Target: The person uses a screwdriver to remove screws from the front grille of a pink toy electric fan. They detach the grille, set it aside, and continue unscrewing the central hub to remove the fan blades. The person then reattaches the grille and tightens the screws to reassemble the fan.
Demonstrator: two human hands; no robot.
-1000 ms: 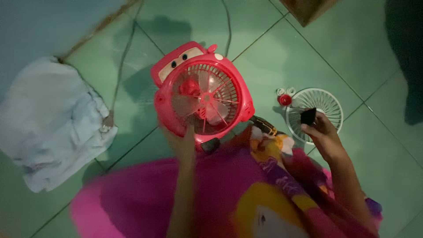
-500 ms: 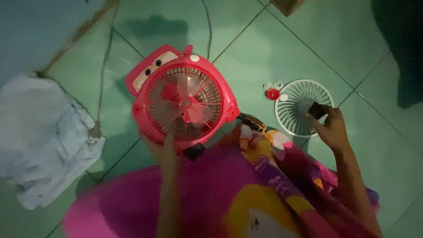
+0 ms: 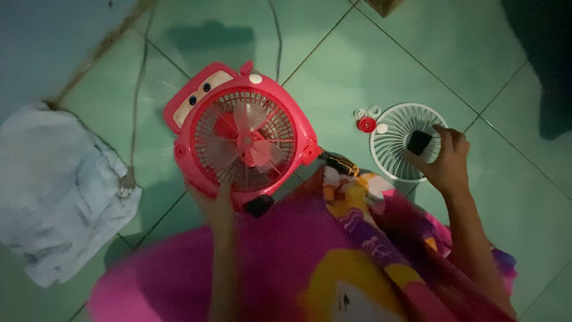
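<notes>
My left hand (image 3: 215, 203) grips the lower rim of a small pink car-shaped fan (image 3: 241, 140) with a red grille and pale blades, held just above the green tiled floor. My right hand (image 3: 445, 161) holds a small black piece (image 3: 419, 142) over a white round fan grille (image 3: 393, 143) that lies flat on the floor. Beside that grille sit a small red cap (image 3: 366, 124) and a couple of small white pieces (image 3: 374, 111). A black knob (image 3: 258, 206) pokes out under the fan near my lap.
A crumpled pale cloth (image 3: 56, 188) lies at the left. A cord (image 3: 138, 89) runs across the tiles to a plug (image 3: 126, 182). A yellow-and-black screwdriver handle (image 3: 339, 163) rests by my brightly coloured clothing (image 3: 333, 262). A brown box corner (image 3: 384, 6) is at the top.
The pink fan shifted left in my left hand. My right hand with the black piece moved out over the white grille and stayed there.
</notes>
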